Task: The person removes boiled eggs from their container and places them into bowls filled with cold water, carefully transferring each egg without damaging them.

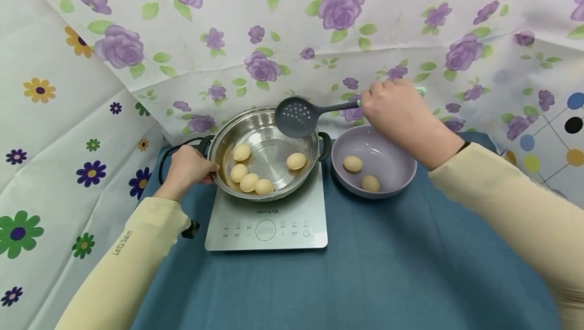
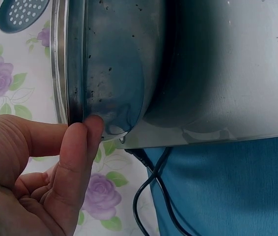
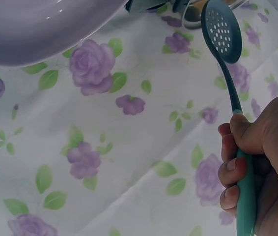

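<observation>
A steel pot (image 1: 269,152) with two black handles holds several brown eggs (image 1: 249,182). My left hand (image 1: 188,168) pinches the pot's edge beside its left handle; the left wrist view shows thumb and fingers (image 2: 72,160) against the rim. In my right hand (image 1: 394,107) is a slotted skimmer (image 1: 297,117) with a dark perforated head and a green handle (image 3: 246,196), the fingers curled round that handle. Its head, with nothing on it, hangs over the pot's far right edge. Two eggs (image 1: 353,163) lie apart in a purple bowl (image 1: 392,160) right of the pot.
Beneath the pot is a white induction cooker (image 1: 266,231) with a control panel facing me. A black cord (image 2: 158,172) runs from behind it at the left. Blue cloth (image 1: 365,264) covers the table. Flowered sheets (image 1: 283,31) hang behind and at the sides.
</observation>
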The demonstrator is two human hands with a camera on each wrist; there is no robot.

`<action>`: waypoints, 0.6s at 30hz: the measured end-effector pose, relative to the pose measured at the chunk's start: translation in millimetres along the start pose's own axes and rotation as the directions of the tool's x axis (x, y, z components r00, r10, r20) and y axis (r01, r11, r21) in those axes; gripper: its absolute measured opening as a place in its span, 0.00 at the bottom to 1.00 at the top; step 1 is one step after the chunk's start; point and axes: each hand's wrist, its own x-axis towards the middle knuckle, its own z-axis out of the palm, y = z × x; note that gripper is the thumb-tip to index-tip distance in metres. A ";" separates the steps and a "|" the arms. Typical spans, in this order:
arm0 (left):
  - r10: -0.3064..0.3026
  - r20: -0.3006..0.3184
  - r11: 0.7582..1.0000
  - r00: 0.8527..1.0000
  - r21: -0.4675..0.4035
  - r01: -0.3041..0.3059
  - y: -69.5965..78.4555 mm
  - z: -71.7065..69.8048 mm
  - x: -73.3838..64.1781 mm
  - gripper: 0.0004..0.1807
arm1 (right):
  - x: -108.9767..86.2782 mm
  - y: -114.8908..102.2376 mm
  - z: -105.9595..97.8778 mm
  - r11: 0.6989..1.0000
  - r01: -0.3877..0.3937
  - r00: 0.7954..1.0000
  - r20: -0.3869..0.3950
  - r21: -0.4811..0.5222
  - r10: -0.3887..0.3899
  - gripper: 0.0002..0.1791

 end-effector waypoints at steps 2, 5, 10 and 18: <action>-0.002 0.001 1.000 1.000 -0.001 0.002 -0.7 0.1 0.3 0.12 | 3.2 -4.9 1.2 1.000 0.011 1.000 -0.004 -0.019 -0.011 0.12; -0.001 0.003 1.000 1.000 -0.003 0.001 -0.8 0.4 0.4 0.12 | 6.5 -10.9 4.0 0.999 0.030 0.999 -0.021 -0.038 -0.030 0.13; 0.007 0.000 1.000 1.000 -0.004 -0.007 -1.1 1.4 0.0 0.11 | 9.3 -17.9 8.6 0.997 0.047 0.999 0.009 -0.056 -0.046 0.11; 0.010 -0.001 1.000 1.000 -0.011 -0.010 -1.3 -0.3 -0.5 0.12 | 11.0 -23.0 15.0 0.986 0.084 0.995 0.067 -0.145 -0.075 0.11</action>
